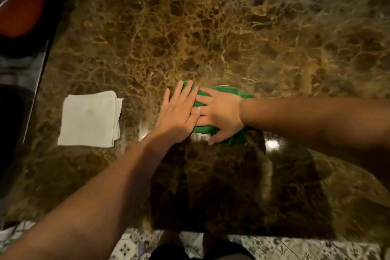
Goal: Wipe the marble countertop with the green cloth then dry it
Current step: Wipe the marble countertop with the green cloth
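The brown veined marble countertop (211, 27) fills the view. A green cloth (228, 92) lies near its middle, mostly covered by my hands. My right hand (221, 116) presses flat on the cloth, fingers pointing left. My left hand (179, 112) lies flat, fingers spread, over the cloth's left part and over my right fingers. Neither hand grips the cloth; both rest on top. A folded white cloth (90, 118) lies on the counter to the left, apart from my hands.
The counter's left edge (40, 82) borders a dark drop with an orange-red object (23, 4) at the top left. The near edge (274, 235) meets a patterned tile floor (130, 245). A bright light reflection (272, 144) shines right of the cloth.
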